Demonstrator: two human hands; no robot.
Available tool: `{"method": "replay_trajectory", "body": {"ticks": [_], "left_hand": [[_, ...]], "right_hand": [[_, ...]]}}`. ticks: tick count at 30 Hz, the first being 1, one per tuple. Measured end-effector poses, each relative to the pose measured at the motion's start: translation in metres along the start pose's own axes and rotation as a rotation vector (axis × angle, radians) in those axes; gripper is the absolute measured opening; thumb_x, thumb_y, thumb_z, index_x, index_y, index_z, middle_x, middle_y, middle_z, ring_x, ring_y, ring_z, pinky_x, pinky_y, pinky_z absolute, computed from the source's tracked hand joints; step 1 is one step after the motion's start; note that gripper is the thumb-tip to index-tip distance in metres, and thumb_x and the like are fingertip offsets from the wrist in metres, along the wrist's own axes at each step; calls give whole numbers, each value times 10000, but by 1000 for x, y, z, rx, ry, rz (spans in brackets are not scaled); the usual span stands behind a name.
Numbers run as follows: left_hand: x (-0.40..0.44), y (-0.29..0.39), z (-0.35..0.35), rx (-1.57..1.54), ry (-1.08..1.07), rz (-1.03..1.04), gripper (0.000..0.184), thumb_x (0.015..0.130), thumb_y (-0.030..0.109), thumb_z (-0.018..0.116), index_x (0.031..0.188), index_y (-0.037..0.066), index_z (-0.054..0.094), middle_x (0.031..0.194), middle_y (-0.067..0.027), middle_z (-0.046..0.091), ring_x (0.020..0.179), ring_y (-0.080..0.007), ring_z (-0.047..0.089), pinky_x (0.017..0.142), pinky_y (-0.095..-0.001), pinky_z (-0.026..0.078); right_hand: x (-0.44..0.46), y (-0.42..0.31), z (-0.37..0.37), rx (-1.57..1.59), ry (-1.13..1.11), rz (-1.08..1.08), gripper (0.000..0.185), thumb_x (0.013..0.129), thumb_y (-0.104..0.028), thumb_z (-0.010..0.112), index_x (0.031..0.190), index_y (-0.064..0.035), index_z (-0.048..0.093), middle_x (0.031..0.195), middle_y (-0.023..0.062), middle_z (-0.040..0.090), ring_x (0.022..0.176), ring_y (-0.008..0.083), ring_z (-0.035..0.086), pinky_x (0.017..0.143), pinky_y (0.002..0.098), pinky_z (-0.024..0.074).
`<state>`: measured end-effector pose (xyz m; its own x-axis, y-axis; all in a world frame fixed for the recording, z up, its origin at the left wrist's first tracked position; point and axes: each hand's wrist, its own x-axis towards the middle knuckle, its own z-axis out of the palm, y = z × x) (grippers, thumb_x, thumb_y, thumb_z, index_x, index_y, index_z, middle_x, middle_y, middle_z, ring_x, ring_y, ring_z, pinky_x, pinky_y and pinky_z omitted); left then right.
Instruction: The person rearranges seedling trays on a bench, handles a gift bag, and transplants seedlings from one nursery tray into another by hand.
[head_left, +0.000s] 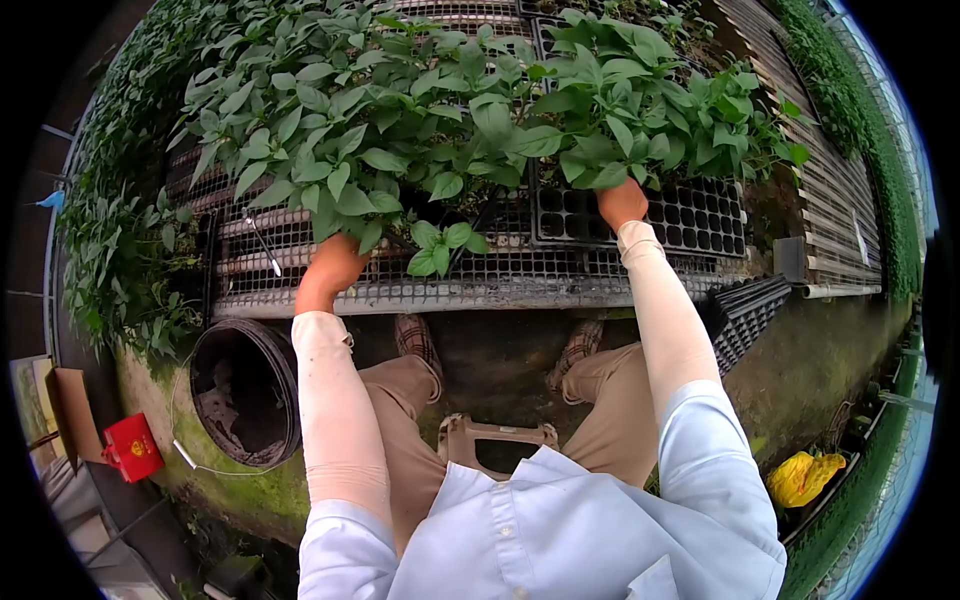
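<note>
Green foliage of the left plants [345,130] was spread widest, its long axis laid left to right above the desk [440,294], whose mesh was exposed along the near side. Next in size, the right clump [630,100] was set beyond the right grip [622,205], its longer spread also laid left to right. Below its near leaves, cells of a black tray [692,220] were shown on both sides of that grip; how far the tray was extended under the leaves could not be told. The left grip [335,264] was placed at the near edge of the left plants, which were set beyond it and to both sides; by it they were approached more closely than by the right. The fingertips of both grips were hidden among leaves, so whether either was closed on stems could not be told. Smallest, a sprig [438,248] was seen between the grips, nearer the left and apart from it.
</note>
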<state>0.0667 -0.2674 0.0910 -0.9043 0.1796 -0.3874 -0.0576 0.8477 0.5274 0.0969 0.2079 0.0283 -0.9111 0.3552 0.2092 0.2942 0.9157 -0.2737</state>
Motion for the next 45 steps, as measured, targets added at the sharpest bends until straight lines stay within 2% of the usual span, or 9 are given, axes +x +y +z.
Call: {"method": "replay_trajectory", "body": {"ticks": [2, 9, 19, 23, 25, 29, 32, 38, 45], "left_hand": [[13, -14, 13, -245, -166, -262, 416, 935, 358, 605, 1199, 36, 596, 979, -96, 680, 811, -180, 684, 622, -319, 577], [24, 5, 83, -1092, -171, -363, 247, 942, 191, 620, 1134, 38, 592, 998, -90, 661, 773, -253, 679, 649, -362, 579], [30, -27, 48, -1397, 112, -273, 161, 912, 11, 574, 1015, 102, 490, 852, -58, 620, 686, -212, 622, 534, -365, 476], [34, -67, 21, -1491, 359, -203, 84, 937, 2, 554, 978, 72, 577, 833, -13, 609, 674, -140, 591, 577, -264, 482], [22, -73, 14, -1518, 487, -391, 77, 966, 81, 548, 998, 97, 616, 815, 21, 584, 796, -116, 599, 704, -262, 506], [47, -155, 36, -1167, 415, -95, 52, 964, 123, 573, 966, 96, 617, 775, 32, 557, 711, -102, 559, 657, -267, 480], [35, -122, 29, -1801, 437, -305, 137, 953, 138, 610, 1081, 92, 611, 865, 37, 543, 711, -99, 510, 643, -261, 440], [24, -194, 35, -1243, 154, -175, 332, 958, 147, 608, 1264, 29, 561, 1072, -66, 625, 828, -198, 634, 684, -337, 549], [-51, -10, -13, -17, -219, -362, 339, 925, 126, 617, 1222, -36, 601, 888, -74, 699, 811, -158, 661, 592, -305, 561]], "right_hand": [[10, 6, 4, 13, -218, 112, 235, 866, -278, 658, 961, -65, 688, 932, 194, 698, 871, 427, 651, 739, 494, 520], [-72, -70, -5, 954, -358, 338, 305, 913, -157, 653, 1120, 58, 592, 844, 131, 682, 589, 170, 639, 521, 306, 504], [-57, -170, 33, 1403, -496, 661, 475, 970, -107, 538, 1365, 102, 377, 1016, 168, 634, 655, 198, 666, 518, 291, 532], [-59, -178, 46, 1237, -344, 481, 437, 953, -106, 563, 1343, 40, 431, 1076, 140, 609, 706, 245, 670, 567, 361, 545], [-56, -179, 60, 651, 10, -182, 396, 919, -118, 610, 1284, -1, 513, 1103, 149, 601, 741, 349, 653, 651, 451, 535], [-47, -209, 48, 682, -114, -197, 239, 872, -144, 671, 1092, -72, 609, 1104, 148, 587, 865, 398, 620, 732, 485, 502], [-36, -212, 53, 558, -22, -259, 138, 864, -133, 671, 979, -90, 610, 989, 134, 608, 850, 381, 632, 714, 479, 505], [-29, -207, 52, 575, 80, -387, 132, 835, -184, 733, 937, -107, 698, 944, 120, 660, 848, 354, 656, 703, 464, 517], [-41, -217, 21, 645, -3, -345, 83, 816, -150, 701, 869, -87, 687, 894, 127, 644, 777, 378, 647, 659, 471, 516]]}}
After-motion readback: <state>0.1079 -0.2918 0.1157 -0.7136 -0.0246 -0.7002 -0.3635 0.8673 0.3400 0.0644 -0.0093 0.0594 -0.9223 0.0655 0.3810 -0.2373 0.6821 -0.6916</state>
